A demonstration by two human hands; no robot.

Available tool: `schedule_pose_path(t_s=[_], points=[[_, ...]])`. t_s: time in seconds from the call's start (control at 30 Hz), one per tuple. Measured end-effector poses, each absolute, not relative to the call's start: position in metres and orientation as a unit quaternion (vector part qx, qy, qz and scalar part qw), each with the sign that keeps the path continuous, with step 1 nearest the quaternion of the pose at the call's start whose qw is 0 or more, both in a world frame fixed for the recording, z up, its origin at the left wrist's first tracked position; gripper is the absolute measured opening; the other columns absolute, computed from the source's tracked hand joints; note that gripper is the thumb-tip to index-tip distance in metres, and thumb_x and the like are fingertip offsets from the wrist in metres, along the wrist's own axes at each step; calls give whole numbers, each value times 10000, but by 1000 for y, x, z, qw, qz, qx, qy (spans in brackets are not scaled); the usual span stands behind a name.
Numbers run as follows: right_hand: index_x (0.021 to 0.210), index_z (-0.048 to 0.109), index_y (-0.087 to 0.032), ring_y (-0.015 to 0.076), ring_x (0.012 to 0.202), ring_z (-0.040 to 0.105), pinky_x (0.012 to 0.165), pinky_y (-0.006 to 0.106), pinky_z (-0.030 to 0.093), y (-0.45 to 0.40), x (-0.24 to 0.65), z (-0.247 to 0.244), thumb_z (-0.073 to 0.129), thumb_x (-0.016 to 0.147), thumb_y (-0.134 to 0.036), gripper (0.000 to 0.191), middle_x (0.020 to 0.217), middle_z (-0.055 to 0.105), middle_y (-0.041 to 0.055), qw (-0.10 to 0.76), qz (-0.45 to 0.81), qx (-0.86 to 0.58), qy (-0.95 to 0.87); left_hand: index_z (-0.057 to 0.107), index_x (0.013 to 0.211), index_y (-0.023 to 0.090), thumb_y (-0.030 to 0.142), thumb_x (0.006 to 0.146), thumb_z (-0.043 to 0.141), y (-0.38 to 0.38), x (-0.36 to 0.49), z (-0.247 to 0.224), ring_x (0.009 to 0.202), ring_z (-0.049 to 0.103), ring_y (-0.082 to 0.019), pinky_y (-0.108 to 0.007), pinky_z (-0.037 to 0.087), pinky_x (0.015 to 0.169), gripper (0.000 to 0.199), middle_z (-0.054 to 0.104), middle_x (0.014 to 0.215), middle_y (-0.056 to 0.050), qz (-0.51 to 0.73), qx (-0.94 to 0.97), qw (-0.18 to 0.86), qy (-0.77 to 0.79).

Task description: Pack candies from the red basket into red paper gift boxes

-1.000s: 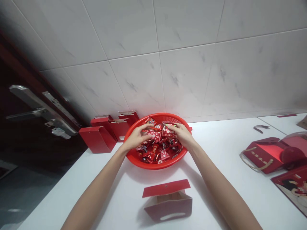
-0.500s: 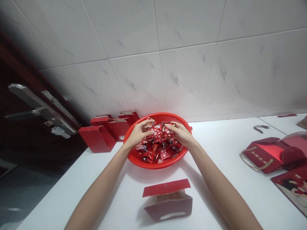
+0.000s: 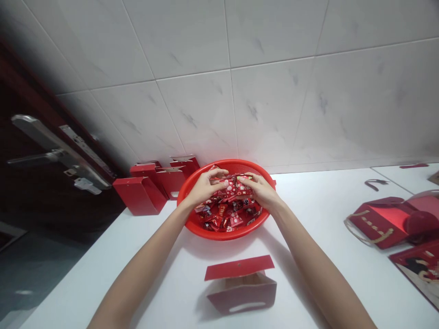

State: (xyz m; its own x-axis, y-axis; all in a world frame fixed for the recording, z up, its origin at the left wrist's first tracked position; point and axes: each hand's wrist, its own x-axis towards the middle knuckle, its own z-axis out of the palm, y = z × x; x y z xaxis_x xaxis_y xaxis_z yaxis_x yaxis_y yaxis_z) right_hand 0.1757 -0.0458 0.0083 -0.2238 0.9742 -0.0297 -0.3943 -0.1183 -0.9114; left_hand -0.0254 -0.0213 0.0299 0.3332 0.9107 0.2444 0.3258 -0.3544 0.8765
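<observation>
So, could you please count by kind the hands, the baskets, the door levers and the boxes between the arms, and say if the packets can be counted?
Hands: 2 (left hand, right hand)
Basket: 1
Door lever: 1
Box between the arms: 1
Total: 5
Packets: overlapping, not countable, left out

Head view, near, facing forward — and down (over tabletop (image 3: 315,205))

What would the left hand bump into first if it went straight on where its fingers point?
Just past the dotted packet it seems to hold, the left hand would probably meet the red packet in the right hand, though depth is hard to judge.
</observation>
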Motion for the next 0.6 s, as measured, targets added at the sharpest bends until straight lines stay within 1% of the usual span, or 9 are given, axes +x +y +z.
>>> schedule_pose_path(t_s=[0.1, 0.2, 0.23, 0.3, 0.37, 0.4, 0.47, 0.5, 0.6], points=[[889, 688, -203, 217, 819, 683, 632, 341, 610, -45, 176, 9, 831, 696, -382, 300, 879, 713, 43, 523, 646, -365, -419, 698, 1100, 163, 538, 743, 759, -21, -28, 33, 1029, 655, -257, -395, 582, 846, 521, 667, 1207, -112, 372, 722, 386, 437], [915, 699, -202, 205, 774, 672, 588, 309, 573, -44, 175, 6, 805, 715, -385, 291, 898, 719, 48, 516, 627, -394, -430, 710, 1006, 169, 570, 786, 695, -19, -40, 38, 902, 672, -224, -347, 574, 783, 457, 708, 1055, -80, 302, 745, 402, 438], [910, 704, -204, 205, 779, 673, 606, 306, 566, -44, 175, 4, 801, 717, -382, 280, 904, 723, 49, 510, 620, -401, -441, 717, 950, 169, 559, 808, 667, -18, -45, 39, 858, 673, -217, -333, 563, 773, 419, 720, 967, -67, 257, 762, 402, 438], [880, 720, -206, 216, 857, 679, 710, 315, 561, -44, 175, 1, 795, 723, -363, 234, 941, 738, 54, 494, 596, -411, -480, 731, 864, 174, 482, 835, 626, -16, -55, 39, 794, 672, -210, -306, 537, 753, 327, 726, 834, -47, 139, 795, 386, 447], [861, 740, -208, 236, 966, 674, 830, 336, 540, -45, 175, -1, 772, 746, -344, 181, 985, 750, 64, 467, 571, -414, -533, 754, 844, 189, 342, 793, 641, -16, -62, 36, 794, 678, -212, -281, 513, 746, 198, 744, 816, -34, 11, 817, 345, 462], [871, 748, -210, 246, 1008, 668, 873, 349, 528, -46, 175, -1, 756, 759, -339, 171, 1008, 753, 68, 453, 562, -413, -555, 767, 864, 200, 269, 751, 650, -16, -65, 33, 811, 684, -215, -271, 505, 748, 176, 758, 840, -27, -43, 823, 320, 468], [906, 753, -214, 263, 1068, 657, 926, 377, 511, -48, 175, -1, 732, 774, -334, 179, 1101, 747, 76, 435, 557, -413, -574, 780, 929, 223, 166, 675, 652, -17, -67, 28, 869, 694, -223, -256, 494, 764, 290, 779, 918, -18, -116, 829, 281, 470], [919, 750, -216, 268, 1094, 650, 947, 389, 504, -48, 175, 0, 729, 774, -333, 187, 1182, 728, 80, 437, 555, -416, -573, 780, 968, 230, 141, 654, 650, -17, -66, 26, 898, 694, -227, -252, 492, 772, 351, 782, 959, -19, -133, 831, 268, 469], [888, 740, -215, 282, 1172, 615, 1012, 424, 475, -48, 174, -1, 746, 757, -341, 182, 1428, 600, 86, 459, 535, -434, -562, 761, 1068, 238, 130, 616, 670, -18, -62, 22, 945, 686, -236, -247, 484, 772, 473, 774, 1053, -32, -153, 839, 240, 464]])
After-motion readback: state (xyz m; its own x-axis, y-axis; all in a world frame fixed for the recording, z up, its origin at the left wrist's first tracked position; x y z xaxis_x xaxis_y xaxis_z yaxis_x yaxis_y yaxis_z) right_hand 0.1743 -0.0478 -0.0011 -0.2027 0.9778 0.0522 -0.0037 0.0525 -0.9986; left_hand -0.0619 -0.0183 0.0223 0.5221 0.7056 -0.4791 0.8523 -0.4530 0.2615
